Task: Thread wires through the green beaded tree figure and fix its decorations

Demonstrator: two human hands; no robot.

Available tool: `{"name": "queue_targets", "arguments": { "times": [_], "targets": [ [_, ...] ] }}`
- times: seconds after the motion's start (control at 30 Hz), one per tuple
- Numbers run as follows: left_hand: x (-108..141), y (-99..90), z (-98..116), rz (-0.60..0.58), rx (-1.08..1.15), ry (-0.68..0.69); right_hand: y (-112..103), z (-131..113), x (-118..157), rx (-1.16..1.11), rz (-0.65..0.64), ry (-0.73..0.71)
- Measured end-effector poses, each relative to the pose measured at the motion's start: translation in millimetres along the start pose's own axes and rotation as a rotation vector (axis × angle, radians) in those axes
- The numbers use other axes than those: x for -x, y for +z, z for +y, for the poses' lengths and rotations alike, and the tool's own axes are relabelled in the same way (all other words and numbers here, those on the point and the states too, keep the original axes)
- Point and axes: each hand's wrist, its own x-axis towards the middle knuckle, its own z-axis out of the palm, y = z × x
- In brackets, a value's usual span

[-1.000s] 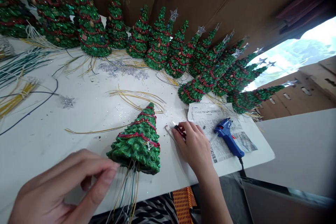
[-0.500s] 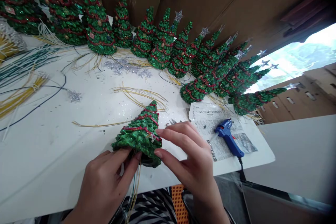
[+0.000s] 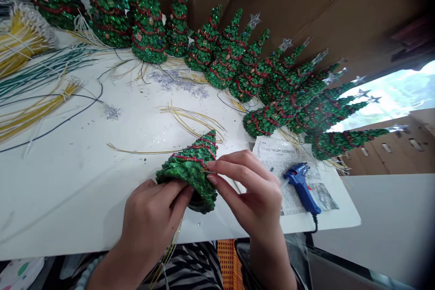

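Observation:
My left hand [image 3: 154, 215] is closed on the lower rim of a small green glittered Christmas tree [image 3: 195, 165] with red garland, its fingers reaching into the dark hollow base. The tree leans with its tip away from me. At the tree's right side my right hand [image 3: 253, 190] pinches thumb and forefinger together on a thin yellow wire [image 3: 205, 169]; its tip is hidden by the fingers. More thin yellow and green wires [image 3: 170, 253] hang from under the base toward my lap.
Decorated trees [image 3: 149, 31] line the table's back, several with clear stars. Wire bundles [image 3: 34, 115] and a clear star ornament [image 3: 111, 111] lie at left. Loose yellow wires [image 3: 193, 120] are behind the held tree. A blue glue gun [image 3: 302, 188] rests on newspaper [image 3: 272, 154] at right.
My right thumb and forefinger, apart before, have come together at the tree's side. A small clear tip seen there earlier is now covered. The view has shifted slightly.

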Motion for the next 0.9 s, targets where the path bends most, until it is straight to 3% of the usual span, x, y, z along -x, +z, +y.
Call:
{"name": "queue_targets", "arguments": {
  "times": [0.27,0.4,0.6,0.7,0.9],
  "targets": [
    [5,-4.0,-6,-0.068,0.193,-0.038,4,3,2,-0.008,0.089,0.069],
    [11,-9.3,-14,-0.098,0.254,-0.029,8,4,6,-0.133,0.093,0.084],
    [12,-16.4,-22,-0.118,0.308,0.000,21,7,13,-0.361,0.183,0.239],
    [13,-19.3,-23,-0.148,0.369,-0.068,26,8,16,-0.378,0.218,0.269],
    [12,-22.9,-24,-0.337,0.522,-0.231,30,9,17,-0.386,0.256,0.286]
  ]
}}
